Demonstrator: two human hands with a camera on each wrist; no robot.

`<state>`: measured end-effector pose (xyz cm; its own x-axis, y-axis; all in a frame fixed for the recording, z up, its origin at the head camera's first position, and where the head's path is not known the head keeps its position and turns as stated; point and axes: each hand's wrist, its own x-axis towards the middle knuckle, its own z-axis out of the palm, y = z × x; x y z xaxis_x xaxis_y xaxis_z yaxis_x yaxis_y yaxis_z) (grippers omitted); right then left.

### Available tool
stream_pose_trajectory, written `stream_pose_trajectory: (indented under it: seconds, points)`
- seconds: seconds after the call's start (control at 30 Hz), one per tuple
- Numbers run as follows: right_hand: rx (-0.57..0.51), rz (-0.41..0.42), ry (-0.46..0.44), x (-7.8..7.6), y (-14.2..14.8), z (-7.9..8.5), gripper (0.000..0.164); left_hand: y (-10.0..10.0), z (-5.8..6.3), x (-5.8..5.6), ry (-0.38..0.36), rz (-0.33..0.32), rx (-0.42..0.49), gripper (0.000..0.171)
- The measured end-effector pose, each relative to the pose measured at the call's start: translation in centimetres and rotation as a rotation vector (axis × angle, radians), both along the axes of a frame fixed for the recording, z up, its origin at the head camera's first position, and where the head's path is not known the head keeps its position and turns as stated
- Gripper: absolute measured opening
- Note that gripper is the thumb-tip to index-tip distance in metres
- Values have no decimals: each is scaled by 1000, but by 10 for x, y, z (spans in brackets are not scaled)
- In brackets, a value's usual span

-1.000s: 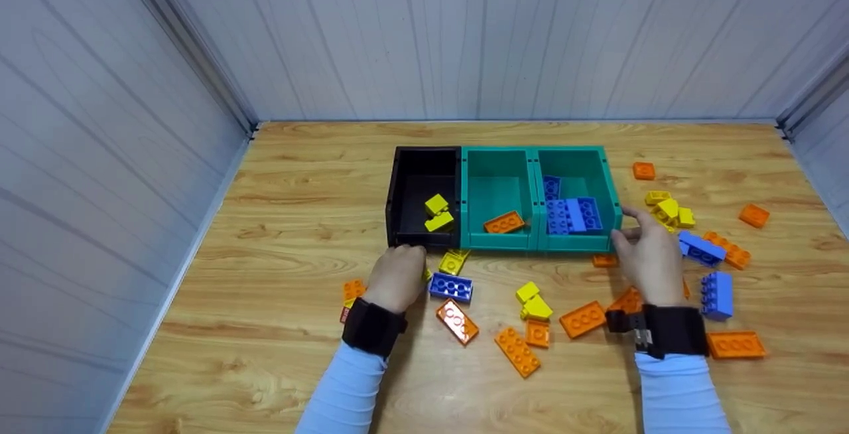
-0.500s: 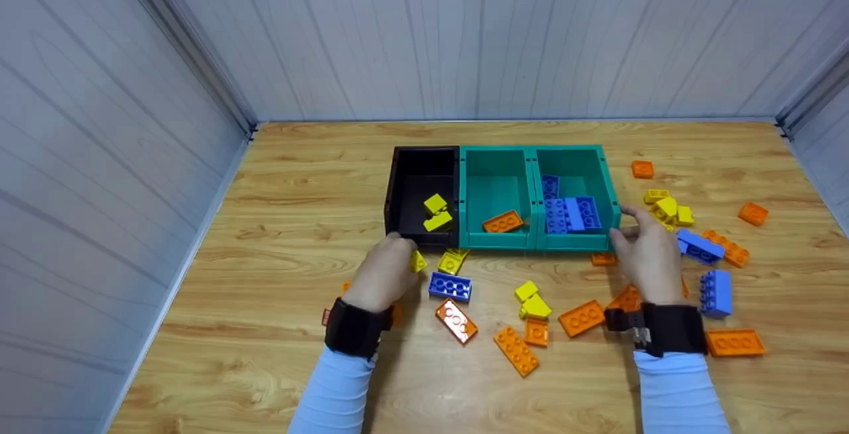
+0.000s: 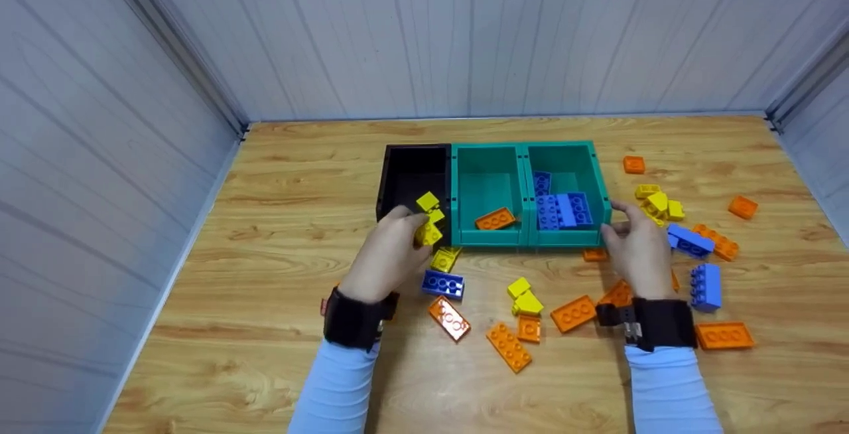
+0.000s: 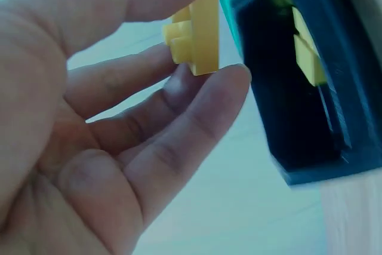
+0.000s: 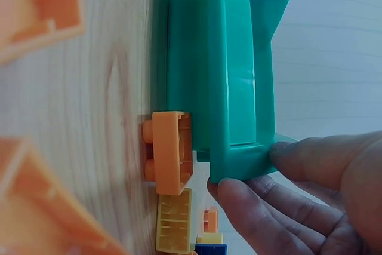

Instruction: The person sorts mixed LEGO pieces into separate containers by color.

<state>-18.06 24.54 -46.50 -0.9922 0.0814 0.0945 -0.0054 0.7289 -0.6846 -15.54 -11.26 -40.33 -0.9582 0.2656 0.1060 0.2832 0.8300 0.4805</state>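
Note:
My left hand (image 3: 388, 255) pinches a yellow toy brick (image 4: 206, 31) between thumb and fingertips. It is over the front of the black bin (image 4: 271, 100), which holds other yellow bricks (image 3: 427, 202). At the opposite end of the row, my right hand (image 3: 640, 251) grips the front right corner of the green bin (image 5: 242, 165); thumb and fingers lie on either side of that corner. Blue bricks (image 3: 562, 212) lie inside this bin. In the middle green bin (image 3: 491, 238) is one orange brick (image 3: 495, 219).
Loose bricks are scattered in front of the bins, including a dark blue brick (image 3: 443, 285) and an orange brick (image 3: 509, 348). Yellow bricks (image 3: 656, 204) and a blue brick (image 3: 706, 287) lie to the right. A pale panel wall (image 3: 424, 36) stands behind.
My left hand has lifted the yellow brick from the table in front of the black bin and carried it forward over that bin. My right hand stays at the green bin's corner.

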Motion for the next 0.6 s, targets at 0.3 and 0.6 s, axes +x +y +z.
stream_pose_trajectory:
  seconds: [0.3,0.6]
  points:
    - [5,-4,14,0,2,0,45,42,22,-59,14,-186,-144,24]
    - [-9,-12,-3,-1,0,1,45,68,27,-96,-55,-228,-237,17]
